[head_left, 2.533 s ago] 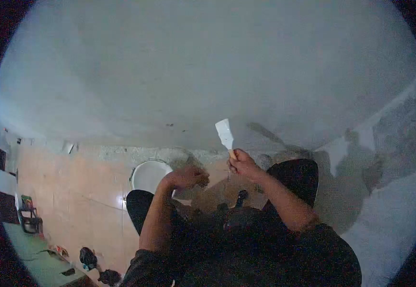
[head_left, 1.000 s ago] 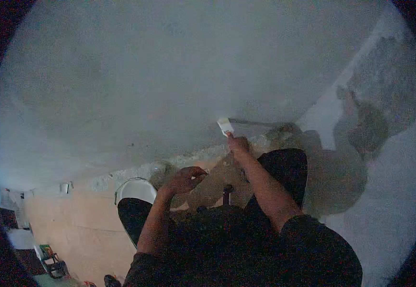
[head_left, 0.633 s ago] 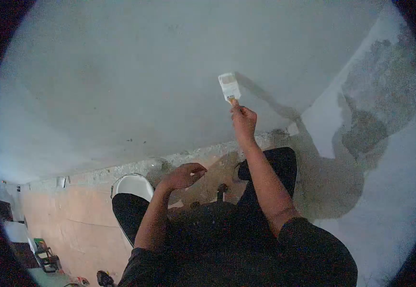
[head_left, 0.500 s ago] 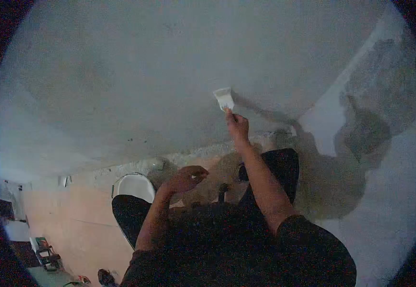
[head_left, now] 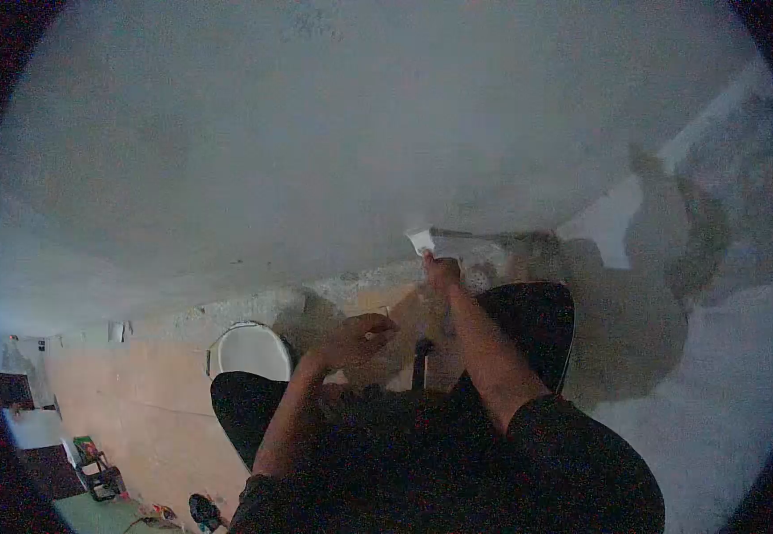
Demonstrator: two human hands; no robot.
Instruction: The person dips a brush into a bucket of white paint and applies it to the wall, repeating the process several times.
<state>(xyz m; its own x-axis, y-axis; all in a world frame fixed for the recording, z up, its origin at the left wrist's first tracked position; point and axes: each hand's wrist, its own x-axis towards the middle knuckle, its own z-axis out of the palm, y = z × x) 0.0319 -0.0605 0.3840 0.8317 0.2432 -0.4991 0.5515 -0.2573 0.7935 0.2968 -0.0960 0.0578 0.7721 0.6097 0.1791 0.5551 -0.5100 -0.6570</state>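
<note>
My right hand (head_left: 442, 270) is closed around the grip of a putty knife (head_left: 420, 241) with a pale, wide blade. The blade lies against the grey wall (head_left: 333, 169), low down near its bottom edge. My left hand (head_left: 358, 340) hovers over the floor in front of my body, its fingers curled in. A small pale spot shows between its thumb and fingers, too small to name. Left of that hand stands a round bucket (head_left: 250, 351) with white inside, partly hidden by my left knee.
A rough, unfinished strip (head_left: 351, 280) runs along the wall's foot. At right, a second wall (head_left: 733, 356) carries my shadow and grey patches. The peach floor (head_left: 137, 383) stretches left, towards a small chair-like object (head_left: 95, 472) and a dark shoe-like thing (head_left: 204, 511).
My right hand has brought the putty knife down the wall, closer to its bottom edge. My left hand has shifted slightly right. The view has tilted a little.
</note>
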